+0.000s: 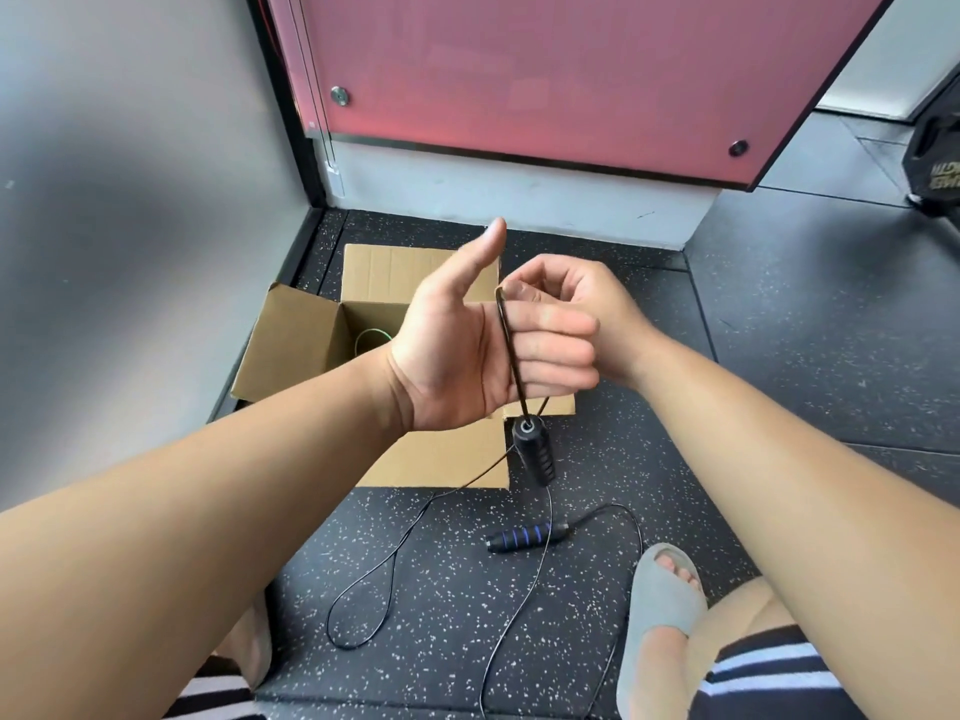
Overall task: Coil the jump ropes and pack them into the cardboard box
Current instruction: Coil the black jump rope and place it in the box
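**Two hands working one black rope above the open box**

Two bare hands are meeting in the middle of the view, over the near right corner of the cardboard box [311, 350]. The left hand [467, 356] is turned palm up, thumb raised, fingers held flat and together, with the black jump rope [511, 356] running across them. The right hand [576, 314] is curling behind the left fingertips, pinching the rope's top bend. One black handle [535, 452] is hanging just below the left hand, at the box's near right edge.

The box is sitting with flaps spread, its far flap near the white wall base [519, 200], and a green rope [374, 336] is lying inside. The rest of the black rope is trailing in loose loops over the speckled floor [779, 356] nearer the person, ending at a blue-ringed handle [524, 535] lying flat just beside a grey slipper [660, 605]. Bare floor is lying open to the right of the box.
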